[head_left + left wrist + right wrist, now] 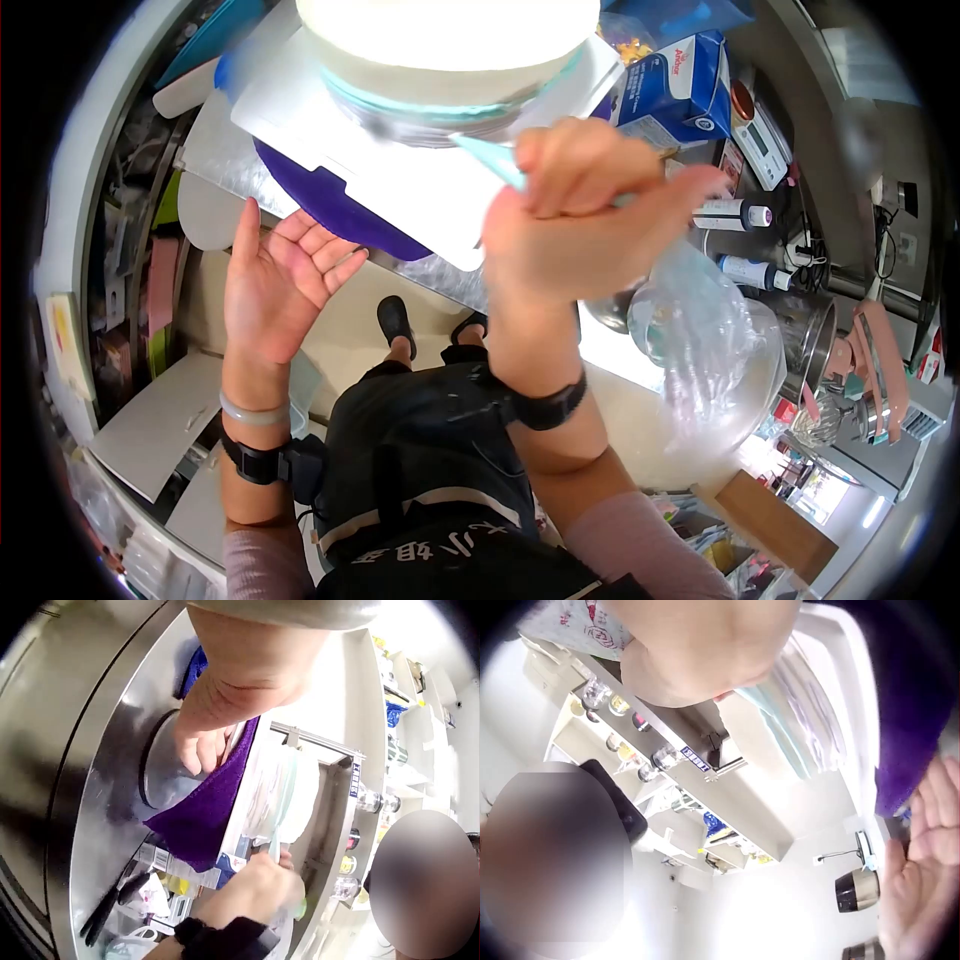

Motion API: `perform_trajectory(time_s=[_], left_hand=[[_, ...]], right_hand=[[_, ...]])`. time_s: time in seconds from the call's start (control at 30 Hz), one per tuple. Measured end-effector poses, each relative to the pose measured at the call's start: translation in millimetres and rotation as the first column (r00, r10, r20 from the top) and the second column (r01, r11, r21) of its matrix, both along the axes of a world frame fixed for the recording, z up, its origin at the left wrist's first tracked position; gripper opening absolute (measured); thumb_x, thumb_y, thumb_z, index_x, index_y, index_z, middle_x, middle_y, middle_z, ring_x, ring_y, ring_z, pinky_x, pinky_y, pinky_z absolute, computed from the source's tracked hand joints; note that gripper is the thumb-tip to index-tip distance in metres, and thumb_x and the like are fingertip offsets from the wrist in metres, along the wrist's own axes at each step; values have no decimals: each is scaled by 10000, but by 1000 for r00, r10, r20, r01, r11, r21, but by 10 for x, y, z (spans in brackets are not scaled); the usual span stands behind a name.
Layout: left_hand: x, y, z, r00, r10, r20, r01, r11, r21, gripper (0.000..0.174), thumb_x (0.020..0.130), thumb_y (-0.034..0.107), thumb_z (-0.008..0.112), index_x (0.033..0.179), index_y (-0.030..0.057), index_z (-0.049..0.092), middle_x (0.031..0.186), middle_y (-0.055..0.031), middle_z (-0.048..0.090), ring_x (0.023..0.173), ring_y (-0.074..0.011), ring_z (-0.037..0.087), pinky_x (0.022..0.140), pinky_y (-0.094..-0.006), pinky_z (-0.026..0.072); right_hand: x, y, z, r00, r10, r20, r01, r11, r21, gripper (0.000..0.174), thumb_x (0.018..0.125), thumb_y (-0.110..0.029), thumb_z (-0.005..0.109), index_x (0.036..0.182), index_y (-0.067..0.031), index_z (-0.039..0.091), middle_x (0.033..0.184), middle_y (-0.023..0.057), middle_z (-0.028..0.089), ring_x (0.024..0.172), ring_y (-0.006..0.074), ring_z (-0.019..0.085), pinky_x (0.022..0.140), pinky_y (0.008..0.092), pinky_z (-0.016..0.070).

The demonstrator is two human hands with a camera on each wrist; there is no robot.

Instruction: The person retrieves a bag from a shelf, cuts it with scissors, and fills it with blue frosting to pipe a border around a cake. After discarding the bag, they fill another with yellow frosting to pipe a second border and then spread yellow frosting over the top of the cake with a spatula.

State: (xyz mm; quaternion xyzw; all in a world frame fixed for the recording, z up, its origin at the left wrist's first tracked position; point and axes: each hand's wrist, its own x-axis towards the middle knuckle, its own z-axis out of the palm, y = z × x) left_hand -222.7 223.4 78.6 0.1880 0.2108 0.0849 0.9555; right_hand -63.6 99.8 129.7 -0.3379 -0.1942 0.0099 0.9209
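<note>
A round cake (440,85), pale on top with a teal band of cream round its lower side, stands on a white board (385,205). Purple cloth (330,195) shows from under the board. My right hand (575,215) grips a piping bag, its teal tip (490,158) pointing at the cake's lower side. The clear tail of the piping bag (700,340) hangs below that hand. My left hand (285,270) lies palm up with fingers spread, beside the cloth's near edge. In the right wrist view the teal band (780,739) shows at close range.
A blue and white carton (680,90) stands right of the cake, near a white scale (762,150). Small bottles (735,214) lie farther right. A steel bowl (805,335) and a pink stand mixer (880,370) are at the far right. Shelves of jars (349,866) line the wall.
</note>
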Motion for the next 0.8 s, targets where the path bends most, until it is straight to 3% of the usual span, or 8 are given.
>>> perform_trajectory(time_s=[0.1, 0.37, 0.43, 0.5, 0.57, 0.6, 0.7, 0.8], left_hand=[[-9, -2, 4, 999, -32, 2, 31, 999, 41, 599, 943, 471, 254, 1139, -34, 508, 1144, -184, 571, 1052, -292, 561, 932, -411, 415], [-115, 390, -149, 977, 159, 143, -162, 987, 10, 564, 941, 409, 299, 1254, -47, 414, 1227, -204, 501, 1140, -280, 475, 983, -377, 347], [-95, 370, -103, 972, 235, -26, -235, 972, 7, 541, 942, 401, 306, 1215, -42, 452, 1200, -184, 528, 1148, -268, 468, 987, -376, 341], [-113, 361, -167, 980, 196, 31, -196, 981, 1, 520, 941, 401, 315, 1164, -36, 490, 1190, -170, 542, 1130, -267, 485, 973, -378, 357], [-124, 384, -257, 955, -20, 297, 17, 1000, 13, 500, 939, 410, 325, 1082, -24, 529, 1128, -150, 577, 1101, -271, 510, 949, -385, 380], [-104, 301, -139, 997, 76, 31, -77, 996, 47, 493, 940, 421, 322, 999, -9, 555, 1054, -138, 599, 1058, -271, 539, 938, -404, 397], [103, 43, 215, 955, 164, -246, -152, 986, 68, 492, 942, 432, 315, 910, 12, 568, 953, -133, 614, 976, -269, 582, 928, -429, 414], [15, 101, 7, 997, 69, -22, -69, 997, 30, 504, 944, 442, 304, 874, 21, 571, 884, -140, 627, 871, -283, 621, 898, -441, 444]], right_hand=[[18, 74, -49, 988, -66, 140, 87, 984, -153, 647, 939, -532, 96, 479, -120, 289, 404, 10, 321, 403, 142, 317, 471, 262, 343], [241, -34, -24, 972, -232, 19, 232, 960, -159, 609, 955, -498, 141, 483, -131, 255, 401, 6, 282, 388, 131, 251, 450, 251, 323], [269, -50, -30, 984, -179, -20, 176, 978, -116, 607, 955, -497, 146, 481, -133, 248, 401, 4, 277, 390, 133, 240, 445, 252, 314], [299, -60, -26, 991, -126, -55, 122, 990, -68, 606, 956, -497, 151, 479, -134, 242, 401, 3, 271, 391, 135, 229, 440, 254, 306], [318, -62, -24, 994, -91, -60, 87, 994, -69, 603, 955, -498, 161, 483, -134, 245, 401, 2, 269, 393, 136, 218, 440, 259, 296], [320, -55, -24, 994, -91, -61, 87, 994, -68, 603, 955, -498, 161, 483, -134, 245, 401, 2, 269, 393, 136, 218, 440, 259, 296], [307, -39, -28, 975, -189, -119, 172, 975, -137, 608, 949, -516, 166, 484, -134, 253, 398, 4, 268, 384, 137, 227, 439, 270, 307], [225, -84, -41, 997, -57, -47, 60, 997, 56, 644, 918, -581, 151, 484, -128, 298, 398, 21, 306, 356, 144, 294, 475, 289, 382]])
